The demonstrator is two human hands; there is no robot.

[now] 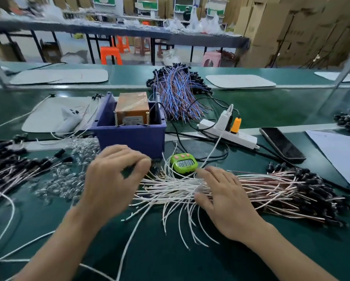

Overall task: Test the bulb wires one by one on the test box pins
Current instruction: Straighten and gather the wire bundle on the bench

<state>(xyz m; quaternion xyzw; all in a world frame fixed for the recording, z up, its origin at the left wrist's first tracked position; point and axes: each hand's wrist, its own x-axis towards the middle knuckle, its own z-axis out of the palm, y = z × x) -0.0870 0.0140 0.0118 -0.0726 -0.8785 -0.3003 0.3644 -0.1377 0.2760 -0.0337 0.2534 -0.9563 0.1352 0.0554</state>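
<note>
Test box: a blue plastic box (129, 136) with an orange block (132, 110) inside and two thin metal pins (116, 118) standing up.
Bulb wires: a big pile of white and pink wires with black ends (251, 189), lying in front of the blue box and off to its right.
Left hand (113, 179): just in front of the blue box, fingers curled, thumb near the first finger. It is blurry, so I cannot tell if it pinches a wire.
Right hand (220, 197): flat on the pile, fingers straight, gripping nothing.
Green clock timer (183, 163): by the box's front right corner.
What could go wrong: the wires look tangled, so pulling one may drag others along or bump the timer.
</note>
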